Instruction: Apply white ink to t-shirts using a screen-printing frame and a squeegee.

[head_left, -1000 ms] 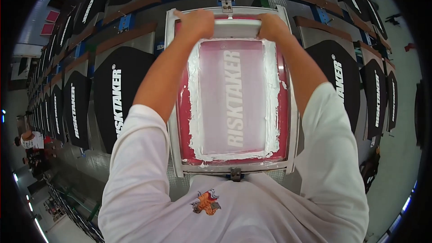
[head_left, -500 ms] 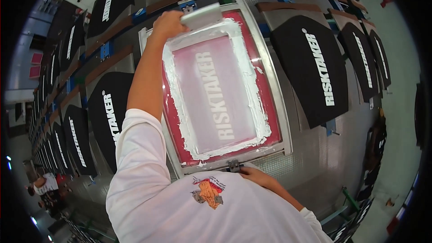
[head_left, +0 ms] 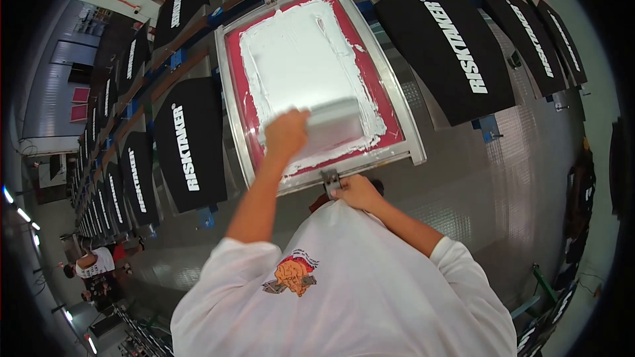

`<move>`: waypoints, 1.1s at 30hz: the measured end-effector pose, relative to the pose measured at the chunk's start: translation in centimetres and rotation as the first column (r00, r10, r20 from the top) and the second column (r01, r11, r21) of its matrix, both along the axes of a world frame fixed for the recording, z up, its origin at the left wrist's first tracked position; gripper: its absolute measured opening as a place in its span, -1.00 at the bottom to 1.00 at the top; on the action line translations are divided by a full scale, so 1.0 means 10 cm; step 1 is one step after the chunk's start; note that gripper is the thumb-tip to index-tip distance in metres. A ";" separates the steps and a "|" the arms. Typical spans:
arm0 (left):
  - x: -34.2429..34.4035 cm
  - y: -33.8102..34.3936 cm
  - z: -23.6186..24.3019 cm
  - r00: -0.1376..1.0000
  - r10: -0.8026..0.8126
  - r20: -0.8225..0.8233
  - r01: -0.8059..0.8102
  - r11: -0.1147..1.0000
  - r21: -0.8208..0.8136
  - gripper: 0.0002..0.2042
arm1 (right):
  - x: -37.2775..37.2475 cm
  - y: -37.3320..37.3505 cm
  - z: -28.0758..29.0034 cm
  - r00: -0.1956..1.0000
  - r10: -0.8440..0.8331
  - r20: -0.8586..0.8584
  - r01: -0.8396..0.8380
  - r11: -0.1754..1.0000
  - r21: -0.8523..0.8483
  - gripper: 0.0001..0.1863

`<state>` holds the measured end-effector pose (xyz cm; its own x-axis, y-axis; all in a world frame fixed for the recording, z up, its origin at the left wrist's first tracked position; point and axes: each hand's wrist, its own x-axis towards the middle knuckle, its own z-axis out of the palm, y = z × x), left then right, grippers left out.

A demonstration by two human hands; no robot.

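Note:
My left hand is closed around the left end of a squeegee, a wide grey bar slightly smeared by motion. The squeegee rests across the near part of a screen-printing frame, which has a metal border and red margins. Thick white ink covers the mesh beyond the squeegee, with ragged ridges along the sides. At the frame's near edge, my right hand grips a small dark metal clamp, its thumb against the clamp's side. Its other fingers are partly hidden.
Black fabric panels with white lettering lie on metal boards to the right and left, close beside the frame. More boards run off in rows. A person is far off at the lower left. Green metal supports stand at the lower right.
My left hand has drawn the squeegee from the frame's far end toward me. White ink now covers the mesh where lettering showed through. My right hand stays at the clamp, now seen more fully.

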<state>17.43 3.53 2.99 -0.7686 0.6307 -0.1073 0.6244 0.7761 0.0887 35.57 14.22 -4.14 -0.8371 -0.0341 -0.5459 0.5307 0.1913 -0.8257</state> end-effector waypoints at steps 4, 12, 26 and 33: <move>1.20 -0.23 -0.14 0.970 -0.006 -0.244 0.077 0.956 0.282 -0.76 | 0.00 -0.05 -0.15 0.986 0.086 -0.143 -0.051 0.971 0.233 -0.68; 0.12 -0.27 0.46 0.934 0.317 0.164 -0.338 0.933 0.122 -0.55 | 0.08 -0.01 -0.10 0.992 0.025 -0.120 -0.030 0.999 -0.041 -0.69; -0.57 -1.50 -0.35 0.404 0.258 0.878 -0.914 0.163 0.372 -0.52 | -0.33 1.52 -0.12 0.850 -0.518 -0.095 0.519 0.795 0.312 -0.26; -0.20 -0.92 0.29 0.468 0.226 0.854 -0.879 0.224 0.422 -0.53 | 0.13 2.00 0.50 0.781 -0.615 -0.110 0.624 0.754 0.208 -0.32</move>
<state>15.41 -5.63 5.90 -0.9033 0.0694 -0.4233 -0.3982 0.2309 0.8878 36.89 34.21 0.89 -0.6502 0.6155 -0.4455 0.5705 0.0082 -0.8212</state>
